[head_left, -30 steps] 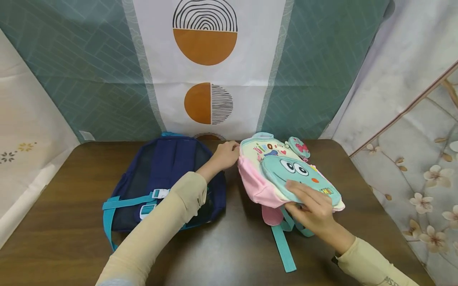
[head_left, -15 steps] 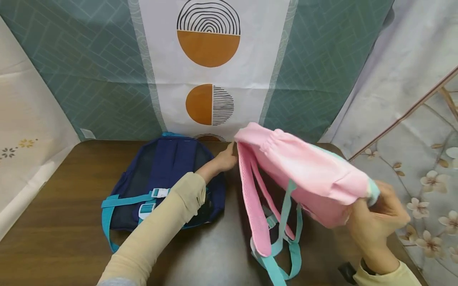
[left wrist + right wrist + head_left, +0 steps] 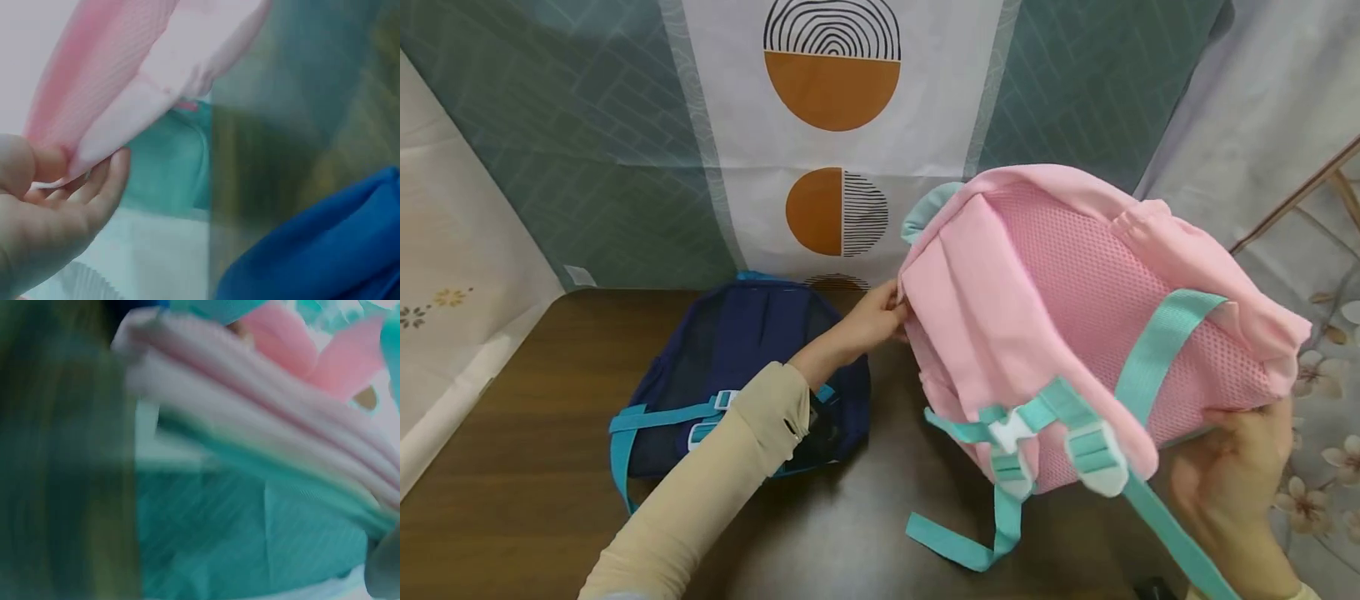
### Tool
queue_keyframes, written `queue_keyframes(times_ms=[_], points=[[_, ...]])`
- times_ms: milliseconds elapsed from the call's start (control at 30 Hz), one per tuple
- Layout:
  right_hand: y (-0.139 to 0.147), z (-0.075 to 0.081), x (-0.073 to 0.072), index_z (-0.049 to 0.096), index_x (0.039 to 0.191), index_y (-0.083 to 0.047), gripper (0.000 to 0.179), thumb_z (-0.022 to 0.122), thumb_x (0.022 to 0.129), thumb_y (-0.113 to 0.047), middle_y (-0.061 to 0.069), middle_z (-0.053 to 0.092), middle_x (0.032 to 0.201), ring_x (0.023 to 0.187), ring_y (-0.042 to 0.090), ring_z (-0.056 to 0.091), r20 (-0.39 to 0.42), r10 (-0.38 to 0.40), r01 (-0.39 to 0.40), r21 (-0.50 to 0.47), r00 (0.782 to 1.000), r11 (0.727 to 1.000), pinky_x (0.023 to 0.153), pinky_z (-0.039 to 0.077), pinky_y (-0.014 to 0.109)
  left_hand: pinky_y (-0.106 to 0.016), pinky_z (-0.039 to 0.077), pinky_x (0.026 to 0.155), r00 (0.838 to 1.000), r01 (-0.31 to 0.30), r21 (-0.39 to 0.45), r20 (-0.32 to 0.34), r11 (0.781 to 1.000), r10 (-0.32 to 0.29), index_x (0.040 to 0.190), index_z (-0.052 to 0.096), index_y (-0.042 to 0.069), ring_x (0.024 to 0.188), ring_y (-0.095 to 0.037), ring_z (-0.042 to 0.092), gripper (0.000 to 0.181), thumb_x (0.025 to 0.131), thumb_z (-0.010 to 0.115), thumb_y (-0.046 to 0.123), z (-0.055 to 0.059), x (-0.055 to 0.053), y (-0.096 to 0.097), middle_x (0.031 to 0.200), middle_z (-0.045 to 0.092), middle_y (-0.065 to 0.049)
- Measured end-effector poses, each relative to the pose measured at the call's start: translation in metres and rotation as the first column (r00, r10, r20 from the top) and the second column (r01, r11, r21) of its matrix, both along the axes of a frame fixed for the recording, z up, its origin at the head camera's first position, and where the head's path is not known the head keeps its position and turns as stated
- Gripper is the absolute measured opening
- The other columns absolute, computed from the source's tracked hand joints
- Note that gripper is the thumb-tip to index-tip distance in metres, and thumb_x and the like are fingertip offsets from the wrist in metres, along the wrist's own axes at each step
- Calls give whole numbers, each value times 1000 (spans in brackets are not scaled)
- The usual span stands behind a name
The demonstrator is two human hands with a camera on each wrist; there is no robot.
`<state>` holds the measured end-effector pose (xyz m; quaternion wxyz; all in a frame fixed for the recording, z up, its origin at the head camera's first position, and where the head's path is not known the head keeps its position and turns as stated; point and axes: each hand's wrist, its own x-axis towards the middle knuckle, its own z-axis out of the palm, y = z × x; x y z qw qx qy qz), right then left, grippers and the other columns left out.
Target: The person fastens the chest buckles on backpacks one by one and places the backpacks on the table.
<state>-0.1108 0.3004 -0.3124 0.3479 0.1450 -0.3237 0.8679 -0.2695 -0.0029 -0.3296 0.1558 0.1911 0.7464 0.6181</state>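
Note:
A pink child's backpack (image 3: 1060, 242) is held up in the air at the right of the head view, its mesh back and padded shoulder straps facing the camera. From it dangle teal webbing straps (image 3: 962, 546) with white buckles (image 3: 1097, 458). My left hand (image 3: 872, 321) pinches the backpack's left edge between thumb and fingers, as the left wrist view (image 3: 56, 219) confirms. At the lower right edge my right hand (image 3: 1236, 483) grips the backpack, some fingers hidden behind it. In the blurred right wrist view the bag's side (image 3: 262, 406) runs diagonally.
A navy backpack (image 3: 760, 325) with bright blue straps lies on the brown wooden table (image 3: 512, 417), beneath and left of my left forearm. Behind the table hangs a green and white patterned cloth (image 3: 625, 167); a floral curtain (image 3: 1330, 458) borders the right side.
The pink backpack has been lifted off the table and flipped from its cartoon front to its strapped back. My right hand swung right and down with it; my left hand stayed near the same edge.

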Motion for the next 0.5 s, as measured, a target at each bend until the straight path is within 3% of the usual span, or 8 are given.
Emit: queue_keyframes(times_ms=[67, 167, 233, 300, 367, 400, 467, 500], points=[[9, -10, 1, 43, 107, 13, 44, 18, 74, 26, 23, 54, 103, 87, 28, 55, 20, 85, -86, 75, 996, 993, 71, 49, 32, -45, 51, 85, 989, -76, -62, -133, 995, 67, 128, 43, 1, 100, -28, 59, 30, 99, 43, 9, 7, 1, -4, 120, 55, -18], [27, -23, 6, 40, 121, 7, 49, 32, 79, 30, 15, 56, 108, 91, 19, 58, 221, 105, -179, 346, 970, 921, 71, 51, 25, -36, 52, 81, 925, -174, -135, -363, 975, 115, 121, 49, 2, 97, -25, 61, 27, 98, 48, 15, 17, 3, -10, 113, 59, -14], [41, -30, 11, 43, 124, -5, 48, 47, 83, 22, 3, 57, 108, 92, 9, 56, 410, -86, -204, 611, 908, 765, 72, 49, 20, -31, 50, 78, 858, -209, -143, -501, 967, 112, 117, 53, 4, 91, -20, 61, 23, 96, 51, 15, 23, 8, -12, 105, 62, -11], [53, -38, 16, 48, 118, -16, 43, 60, 85, 8, -13, 57, 101, 87, -1, 54, 498, -340, -296, 815, 798, 499, 68, 47, 16, -27, 48, 72, 790, -226, -134, -604, 965, 101, 113, 56, 6, 82, -16, 58, 21, 95, 54, 15, 31, 15, -11, 96, 63, -7], [63, -45, 20, 49, 111, -25, 35, 65, 86, -7, -23, 54, 96, 83, -7, 50, 503, -507, -409, 864, 700, 293, 65, 43, 14, -25, 45, 68, 720, -229, -111, -688, 967, 92, 108, 58, 6, 77, -14, 55, 17, 94, 56, 15, 37, 23, -8, 89, 62, -5], [66, -49, 22, 47, 110, -27, 34, 65, 87, -12, -25, 53, 96, 84, -8, 49, 481, -552, -435, 872, 681, 223, 66, 42, 14, -24, 45, 66, 692, -229, -96, -716, 969, 93, 107, 59, 6, 74, -13, 54, 16, 93, 57, 14, 40, 26, -6, 86, 62, -4], [70, -56, 23, 45, 111, -31, 35, 64, 88, -15, -27, 51, 97, 84, -9, 48, 472, -574, -446, 873, 669, 198, 66, 41, 14, -23, 43, 62, 664, -224, -77, -742, 971, 94, 108, 57, 6, 69, -12, 53, 18, 93, 58, 16, 45, 32, -3, 82, 60, -3], [70, -59, 23, 43, 113, -32, 37, 64, 88, -15, -27, 51, 98, 85, -9, 48, 470, -577, -439, 875, 668, 205, 67, 41, 12, -23, 42, 59, 669, -218, -72, -738, 973, 95, 110, 56, 5, 66, -12, 52, 22, 92, 59, 17, 47, 33, -3, 79, 59, -4]])
